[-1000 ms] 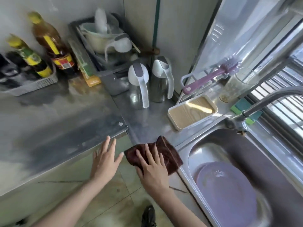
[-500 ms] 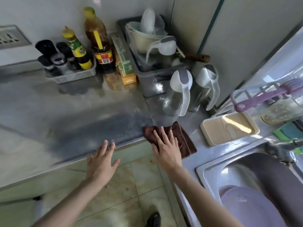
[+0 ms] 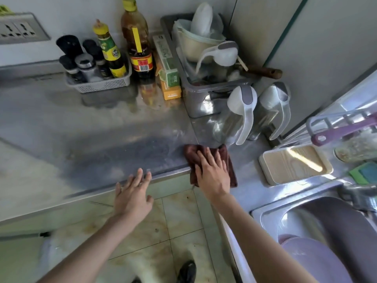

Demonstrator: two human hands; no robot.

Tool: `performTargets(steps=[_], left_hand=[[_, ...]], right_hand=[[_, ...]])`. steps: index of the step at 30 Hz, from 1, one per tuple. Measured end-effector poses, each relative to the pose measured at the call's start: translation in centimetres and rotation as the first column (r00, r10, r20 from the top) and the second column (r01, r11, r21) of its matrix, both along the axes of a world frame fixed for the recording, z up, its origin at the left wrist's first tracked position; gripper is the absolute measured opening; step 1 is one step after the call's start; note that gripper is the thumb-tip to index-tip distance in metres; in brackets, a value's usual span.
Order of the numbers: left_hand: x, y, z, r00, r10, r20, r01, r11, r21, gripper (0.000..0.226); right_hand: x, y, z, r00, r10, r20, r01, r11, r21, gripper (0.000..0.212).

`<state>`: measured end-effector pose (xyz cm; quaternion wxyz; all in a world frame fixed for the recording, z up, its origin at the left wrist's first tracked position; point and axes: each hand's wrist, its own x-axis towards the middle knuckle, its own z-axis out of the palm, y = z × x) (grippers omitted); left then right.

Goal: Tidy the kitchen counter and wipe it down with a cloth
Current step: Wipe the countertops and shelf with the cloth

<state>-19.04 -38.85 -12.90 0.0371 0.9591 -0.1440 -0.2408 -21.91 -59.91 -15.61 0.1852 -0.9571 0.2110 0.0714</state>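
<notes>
A dark brown cloth (image 3: 191,153) lies on the steel counter (image 3: 98,144) at the inner corner, close to its front edge. My right hand (image 3: 212,172) presses flat on the cloth with straight, spread fingers and covers its middle. My left hand (image 3: 132,193) hovers at the counter's front edge, fingers straight, fingertips over the rim, holding nothing. A damp dark streak crosses the counter to the left of the cloth.
At the back stand a basket of spice jars (image 3: 98,82), two sauce bottles (image 3: 139,48), boxes (image 3: 169,78) and a dish bin (image 3: 206,86). Two thermos jugs (image 3: 242,115) stand just behind the cloth. To the right are a beige tray (image 3: 293,166), a sink (image 3: 330,227) and a purple plate (image 3: 312,260).
My right hand has slid the cloth from the sink's edge up and left to the counter's inner corner. My left hand has stayed at the front edge.
</notes>
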Motion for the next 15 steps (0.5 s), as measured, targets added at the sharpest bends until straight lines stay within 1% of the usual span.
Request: performTargets(steps=[2,3,4,6,8,9,11,13,14,15], left_hand=[[0.1,0.0,0.1,1.000,0.002,-0.014,-0.002,1.000,-0.005,0.071],[0.1,0.0,0.1,1.000,0.005,-0.020,-0.005,1.000,-0.003,0.071],[0.2,-0.1,0.1,1.000,0.007,-0.026,-0.007,1.000,0.000,0.072],[0.3,-0.2,0.3,0.999,0.001,-0.042,0.000,1.000,0.012,0.072],[0.5,-0.2,0.5,0.999,-0.007,-0.054,0.008,1.000,0.024,0.072],[0.5,-0.2,0.6,0.998,-0.010,-0.062,0.012,1.000,0.029,0.071],[0.8,-0.1,0.7,0.996,-0.007,-0.084,0.009,0.999,0.031,0.069],[1.0,0.0,0.6,0.995,-0.007,-0.098,0.009,1.000,0.017,0.065],[1.1,0.1,0.6,0.997,0.000,-0.079,-0.001,1.000,-0.018,0.062],[1.4,0.3,0.5,0.999,0.017,-0.035,-0.020,0.997,-0.073,0.058]], right_hand=[[0.3,1.1,0.1,0.991,-0.134,0.015,0.134,0.990,0.035,0.050],[0.2,2.7,0.0,0.985,-0.168,0.035,0.166,0.985,0.048,0.050],[-0.2,4.4,-0.2,0.985,-0.165,0.058,0.161,0.985,0.063,0.050],[-1.6,6.7,-0.4,0.993,-0.088,0.084,0.084,0.995,0.056,0.049],[-1.8,5.8,-0.3,0.999,-0.010,0.042,0.010,1.000,0.021,0.050],[-1.0,4.6,-0.3,1.000,0.003,0.011,-0.003,1.000,0.004,0.050],[1.6,2.4,-0.1,0.999,-0.031,-0.024,0.031,1.000,0.000,0.052],[3.3,2.0,0.0,0.994,-0.108,-0.022,0.108,0.994,0.025,0.053],[3.5,2.7,-0.1,0.993,-0.119,-0.008,0.119,0.992,0.033,0.053],[3.0,4.0,-0.2,0.996,-0.083,0.012,0.083,0.995,0.049,0.052]])
